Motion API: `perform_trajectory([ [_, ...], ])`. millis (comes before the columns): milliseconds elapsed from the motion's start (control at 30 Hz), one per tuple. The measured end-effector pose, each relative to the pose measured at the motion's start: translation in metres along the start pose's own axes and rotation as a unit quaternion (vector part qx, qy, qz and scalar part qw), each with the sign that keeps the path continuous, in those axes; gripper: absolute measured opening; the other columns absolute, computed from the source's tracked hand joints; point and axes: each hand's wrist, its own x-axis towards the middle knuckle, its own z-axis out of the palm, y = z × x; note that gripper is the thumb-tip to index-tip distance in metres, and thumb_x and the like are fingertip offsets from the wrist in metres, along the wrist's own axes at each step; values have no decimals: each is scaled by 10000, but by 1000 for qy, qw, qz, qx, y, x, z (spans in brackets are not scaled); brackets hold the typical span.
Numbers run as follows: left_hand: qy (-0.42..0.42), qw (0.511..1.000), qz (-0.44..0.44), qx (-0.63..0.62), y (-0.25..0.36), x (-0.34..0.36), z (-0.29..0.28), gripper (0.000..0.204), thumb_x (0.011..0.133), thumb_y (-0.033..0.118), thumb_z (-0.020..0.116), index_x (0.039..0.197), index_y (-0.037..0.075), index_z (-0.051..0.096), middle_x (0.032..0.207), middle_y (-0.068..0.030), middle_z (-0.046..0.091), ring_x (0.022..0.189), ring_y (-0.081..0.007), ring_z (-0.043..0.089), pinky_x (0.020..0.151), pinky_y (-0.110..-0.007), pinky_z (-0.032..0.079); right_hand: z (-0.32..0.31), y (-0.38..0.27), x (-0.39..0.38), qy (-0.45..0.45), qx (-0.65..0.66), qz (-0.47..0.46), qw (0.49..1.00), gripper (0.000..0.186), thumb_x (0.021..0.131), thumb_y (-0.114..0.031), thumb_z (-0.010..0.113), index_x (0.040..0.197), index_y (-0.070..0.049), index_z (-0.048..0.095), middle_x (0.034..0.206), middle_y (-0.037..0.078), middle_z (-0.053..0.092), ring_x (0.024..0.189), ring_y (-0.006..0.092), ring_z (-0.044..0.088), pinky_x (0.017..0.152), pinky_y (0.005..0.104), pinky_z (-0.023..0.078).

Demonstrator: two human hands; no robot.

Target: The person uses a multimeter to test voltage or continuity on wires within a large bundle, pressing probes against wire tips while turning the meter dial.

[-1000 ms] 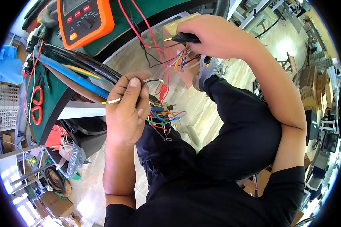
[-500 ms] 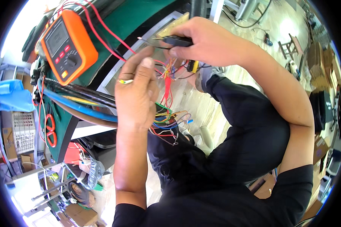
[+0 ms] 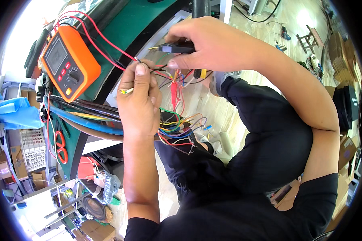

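Observation:
My left hand is closed, thumb and finger pinching a thin black wire. The wire's pale tip pokes out above the thumb. A yellow-green wire end sticks out between the other fingers. To its right, my right hand grips a black test probe, its bare gold tip pointing left, apart from the wire tip. Below that hand hangs a bundle of coloured wires with a red sleeve. More loose wire ends fan out beside my left wrist.
An orange multimeter with red and black leads lies on the green tabletop at the left. Thick cables cross the table edge. Red-handled scissors lie nearer. My dark-trousered legs are below; a small stool stands far right.
My left thumb and finger have closed on the black wire, and its tip has shifted left and down. The probe has moved left and slightly down. The view has shifted a little.

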Motion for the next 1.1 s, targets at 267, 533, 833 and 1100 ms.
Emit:
perform_trajectory([
  [267,-1,992,62,105,-3,-5,4,211,1042,220,493,984,43,593,670,42,460,493,-14,305,450,-188,219,-2,-13,-1,-26,-71,-34,997,436,807,-409,749,925,-11,616,788,144,628,713,340,611,656,391,479],
  [533,-32,989,83,120,-5,-4,0,209,1043,209,492,956,42,584,688,36,492,495,-13,307,453,-189,225,7,1,1,-46,-21,-77,996,409,876,-343,697,962,50,623,724,198,647,622,352,676,468,400,565],
  [833,-48,988,86,122,-6,-3,0,212,1046,201,484,952,38,581,654,44,478,478,-6,295,440,-188,219,2,-6,1,-52,-69,-80,993,401,868,-349,704,902,41,618,721,195,649,676,351,682,511,421,564],
  [1100,-47,989,77,118,-6,-3,-1,190,1045,182,483,979,37,585,668,42,487,478,-6,308,442,-182,232,0,-11,-2,-57,-51,-55,996,506,848,-454,703,900,46,648,743,214,650,754,363,678,667,416,542],
])
